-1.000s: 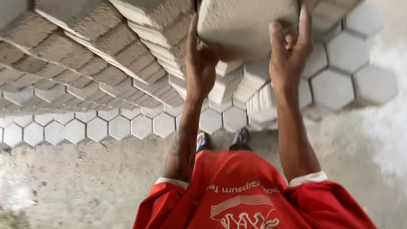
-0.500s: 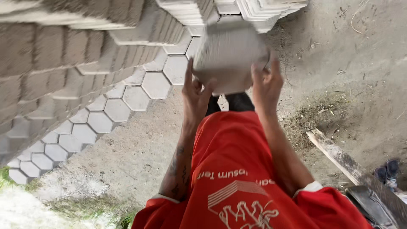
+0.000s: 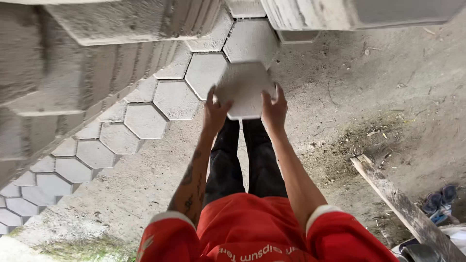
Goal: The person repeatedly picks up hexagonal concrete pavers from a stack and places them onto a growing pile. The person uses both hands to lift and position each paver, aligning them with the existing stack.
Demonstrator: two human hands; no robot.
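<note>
Gripping hexagonal concrete paver (image 3: pixel 244 89) flat between left hand (image 3: pixel 215 112) at nine o'clock, right hand (image 3: pixel 274 110) at three, laid pavers (image 3: pixel 174 99) lying toward ten o'clock.

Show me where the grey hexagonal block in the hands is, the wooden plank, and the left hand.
grey hexagonal block (image 3: pixel 244 87): head view, middle of its top face.
wooden plank (image 3: pixel 388 194): head view, middle of its length.
left hand (image 3: pixel 215 112): head view, back of the hand.

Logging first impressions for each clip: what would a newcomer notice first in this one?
First, the grey hexagonal paver held in mid-frame between the left hand and right hand, above the sandy ground. Next, the row of laid hexagonal pavers running diagonally along the left, beside tall stacked blocks. A weathered wooden plank lies at lower right.
</note>
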